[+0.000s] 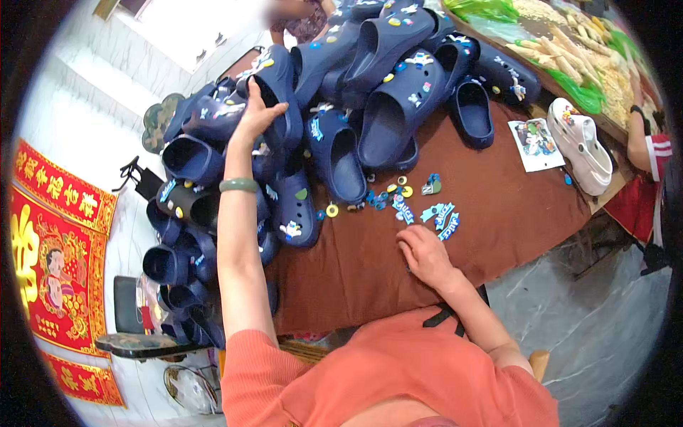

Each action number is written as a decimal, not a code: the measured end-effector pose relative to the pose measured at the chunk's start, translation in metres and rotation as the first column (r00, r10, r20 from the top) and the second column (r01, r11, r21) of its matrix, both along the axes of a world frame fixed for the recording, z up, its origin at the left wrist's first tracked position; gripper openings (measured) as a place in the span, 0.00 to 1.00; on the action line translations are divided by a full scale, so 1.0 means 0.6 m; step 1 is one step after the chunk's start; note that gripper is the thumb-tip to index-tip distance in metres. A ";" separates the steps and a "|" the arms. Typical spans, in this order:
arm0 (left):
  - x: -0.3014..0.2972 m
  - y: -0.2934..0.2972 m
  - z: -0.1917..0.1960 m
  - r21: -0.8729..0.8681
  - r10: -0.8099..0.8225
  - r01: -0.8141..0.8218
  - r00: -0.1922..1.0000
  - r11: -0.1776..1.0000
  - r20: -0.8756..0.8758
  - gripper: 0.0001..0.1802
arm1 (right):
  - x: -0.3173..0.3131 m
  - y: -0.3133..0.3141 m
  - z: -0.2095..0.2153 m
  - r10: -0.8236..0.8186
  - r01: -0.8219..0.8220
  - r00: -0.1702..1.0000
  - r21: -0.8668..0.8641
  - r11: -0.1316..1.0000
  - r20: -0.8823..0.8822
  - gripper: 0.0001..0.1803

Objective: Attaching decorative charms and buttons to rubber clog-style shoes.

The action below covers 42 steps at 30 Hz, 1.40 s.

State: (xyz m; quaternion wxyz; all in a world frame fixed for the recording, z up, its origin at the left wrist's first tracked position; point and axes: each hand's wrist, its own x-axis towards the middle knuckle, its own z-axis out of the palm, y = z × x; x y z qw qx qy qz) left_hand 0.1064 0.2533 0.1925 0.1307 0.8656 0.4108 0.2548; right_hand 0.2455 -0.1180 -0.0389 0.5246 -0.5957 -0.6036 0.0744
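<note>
At the left of a large heap of navy clogs, my left hand (257,114) reaches up and grips a navy clog (269,65), its thumb and forefinger spread along the shoe. Part of that grip is hidden. My right hand (429,262) lies low over the brown cloth (341,277) with its fingers curled in; what they hold, if anything, cannot be seen. Just beyond its fingertips are blue and white lettered shoe charms (442,217). Small round blue and yellow charms (388,196) are scattered past them. A navy clog with charms on it (293,206) stands at the cloth's left.
A white clog (580,146) sits at the right beside a picture card (536,144). Behind it, a tray (548,64) carries pale, finger-shaped pieces and green plastic bags. Another person's arm (638,142) is at the far right. A chair (142,341) stands left.
</note>
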 end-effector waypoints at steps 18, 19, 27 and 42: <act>0.134 -0.016 0.070 0.418 0.515 -0.308 0.607 0.855 -0.605 0.47 | -0.004 0.004 -0.021 -0.012 0.014 0.990 -0.017 1.000 0.140 0.05; 0.144 -0.040 0.080 0.448 0.527 -0.287 0.566 0.847 -0.634 0.45 | -0.004 0.003 -0.022 -0.010 0.014 0.990 -0.028 1.000 0.141 0.05; 0.292 -0.286 -0.041 0.175 -0.450 0.522 0.830 0.835 -0.329 0.17 | -0.006 0.006 -0.026 -0.019 0.020 0.993 -0.007 1.000 0.115 0.04; 0.464 -0.262 -0.220 0.236 -0.674 0.673 0.733 0.701 -0.092 0.14 | 0.001 0.010 -0.012 0.017 -0.009 0.996 -0.080 0.997 0.093 0.07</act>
